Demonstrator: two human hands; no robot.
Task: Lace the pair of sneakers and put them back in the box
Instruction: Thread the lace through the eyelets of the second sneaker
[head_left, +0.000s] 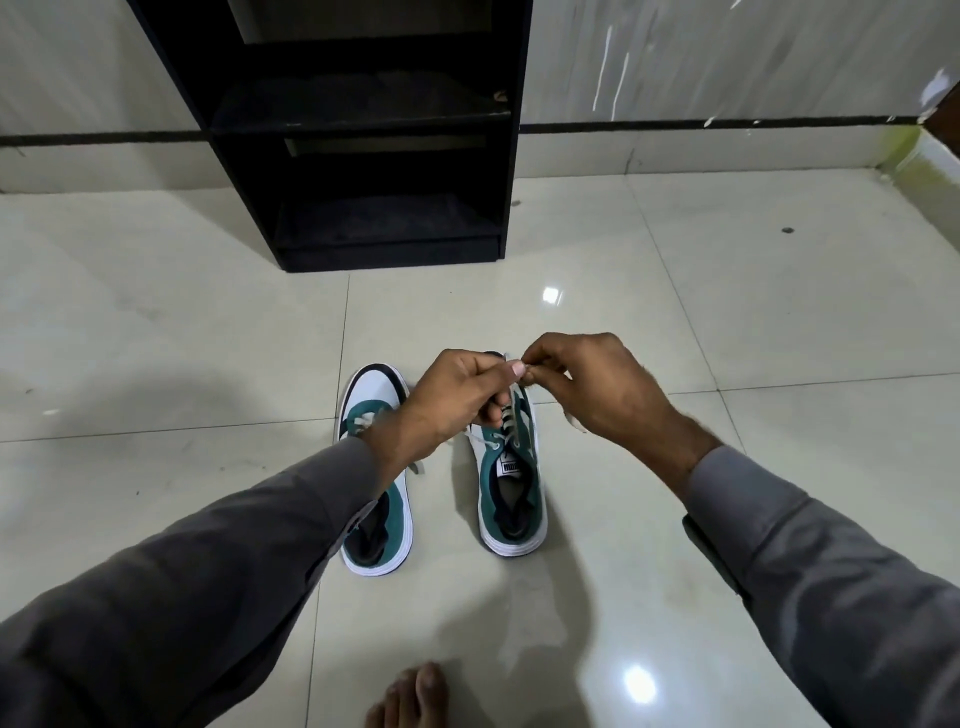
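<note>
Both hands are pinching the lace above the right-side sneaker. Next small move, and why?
Probably pull the lace taut and feed its tip into the next open eyelet: left hand and right hand pinch it above the right-side sneaker, whose lacing looks unfinished. No box is in view.

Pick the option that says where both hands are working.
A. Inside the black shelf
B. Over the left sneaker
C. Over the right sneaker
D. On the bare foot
C: the left hand and right hand meet above the right sneaker, pinching its white lace, while the left sneaker lies beside it untouched.
</note>
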